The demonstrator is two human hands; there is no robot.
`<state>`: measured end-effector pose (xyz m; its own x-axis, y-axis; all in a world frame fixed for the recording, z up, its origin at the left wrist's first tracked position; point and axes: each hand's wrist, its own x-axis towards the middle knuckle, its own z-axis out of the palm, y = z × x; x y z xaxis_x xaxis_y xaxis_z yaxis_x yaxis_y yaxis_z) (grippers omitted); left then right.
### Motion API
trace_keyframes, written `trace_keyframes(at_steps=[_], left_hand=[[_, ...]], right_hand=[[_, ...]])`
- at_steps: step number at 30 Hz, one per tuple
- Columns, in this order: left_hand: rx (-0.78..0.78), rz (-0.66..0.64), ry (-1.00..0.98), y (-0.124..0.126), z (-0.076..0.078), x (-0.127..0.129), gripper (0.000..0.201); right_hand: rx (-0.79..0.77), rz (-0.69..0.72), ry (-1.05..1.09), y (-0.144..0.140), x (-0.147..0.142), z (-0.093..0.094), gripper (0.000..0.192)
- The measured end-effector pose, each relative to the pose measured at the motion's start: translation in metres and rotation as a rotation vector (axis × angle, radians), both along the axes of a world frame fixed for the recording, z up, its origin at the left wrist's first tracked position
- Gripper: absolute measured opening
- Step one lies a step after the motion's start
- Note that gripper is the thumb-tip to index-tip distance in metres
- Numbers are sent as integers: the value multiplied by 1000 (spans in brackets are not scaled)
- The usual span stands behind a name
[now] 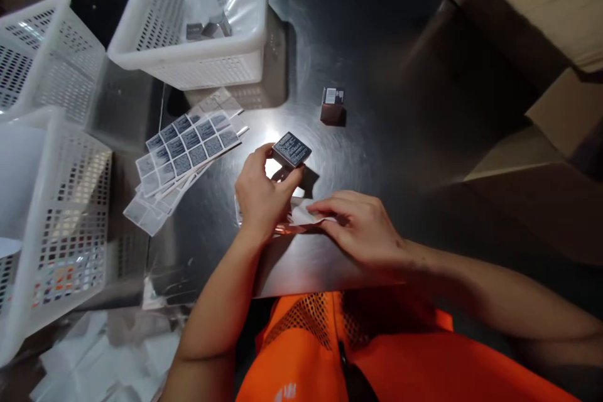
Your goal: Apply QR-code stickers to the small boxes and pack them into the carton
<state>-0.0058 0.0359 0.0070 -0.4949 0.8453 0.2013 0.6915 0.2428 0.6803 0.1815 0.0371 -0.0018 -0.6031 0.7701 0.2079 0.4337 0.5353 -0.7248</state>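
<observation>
Between the thumb and fingers of my left hand is a small dark box, its printed face turned up, held above the metal table. My right hand pinches the edge of a white paper sheet near the table's front edge. Part of that sheet is hidden behind my left hand and wrist. Farther off stands a second small box with a white label patch on top. Left of my left hand lie several overlapping sheets of dark printed labels.
A white plastic basket at the back holds small boxes and clear plastic. More white baskets line the left side. Crumpled white paper lies at the lower left. Open cardboard boxes stand at the right.
</observation>
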Motion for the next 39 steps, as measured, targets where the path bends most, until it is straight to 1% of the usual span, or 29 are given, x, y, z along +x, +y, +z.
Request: trace_keyframes(at_steps=[1, 3, 6, 8, 10, 12, 14, 15, 16, 17, 18, 20, 21, 23, 25, 26, 27, 28, 30, 31, 33, 35, 37, 39], left_hand=[[13, -6, 0, 0, 0, 0, 46], [41, -8, 0, 0, -1, -1, 44], [78, 43, -5, 2, -1, -6, 45], [89, 84, -34, 4, -1, -9, 45], [96, 94, -114, 5, 0, -11, 43], [98, 84, -233, 7, 1, -12, 40], [85, 61, -364, 8, 0, -12, 37], [88, 38, -436, 9, -1, -11, 37], [99, 6, -516, 9, -2, -11, 38], [116, -35, -601, 9, -3, -10, 40], [135, -84, -688, 9, -4, -9, 42], [143, -188, -829, 8, -6, -5, 46], [128, -245, -875, 6, -7, -3, 49], [96, -339, -931, 2, -7, 2, 55], [68, -389, -966, -2, -6, 7, 59], [51, -403, -991, -4, -5, 9, 62], [30, -417, -1024, -6, -4, 10, 65], [9, -432, -1064, -8, -4, 12, 68], [-20, -459, -1139, -11, -2, 14, 73], [-24, -464, -1146, -12, -1, 14, 73], [-25, -453, -1057, -13, 0, 15, 69], [-25, -443, -866, -12, 0, 14, 61], [-25, -452, -686, -11, -1, 13, 53], [-26, -479, -603, -10, -3, 10, 52]], right_hand=[[32, 15, 10, 1, 1, -1, 24], [146, 76, 42, 1, 2, -3, 18], [403, 151, 63, 0, 4, -3, 19], [589, 163, 61, -2, 3, -1, 18], [746, 153, 70, -3, 3, 0, 12], [828, 149, 116, -4, 3, 1, 10], [816, 219, 232, -5, 5, 3, 14], [769, 286, 322, -5, 6, 5, 15], [673, 343, 414, -5, 8, 9, 16], [539, 365, 509, -4, 11, 13, 15], [391, 350, 604, -2, 14, 18, 12], [129, 241, 758, 6, 20, 29, 3], [33, 162, 815, 12, 22, 33, 4], [-139, 4, 873, 25, 27, 39, 10], [-355, -123, 869, 38, 30, 41, 11], [-460, -156, 868, 43, 31, 40, 9], [-550, -156, 873, 47, 32, 40, 11], [-626, -133, 882, 50, 33, 39, 17], [-744, -72, 877, 52, 35, 38, 37], [-787, -54, 853, 52, 36, 39, 48], [-829, -49, 769, 50, 37, 41, 63], [-831, -83, 688, 47, 37, 43, 66], [-827, -112, 649, 45, 37, 45, 66], [-829, -131, 640, 44, 36, 45, 64]])
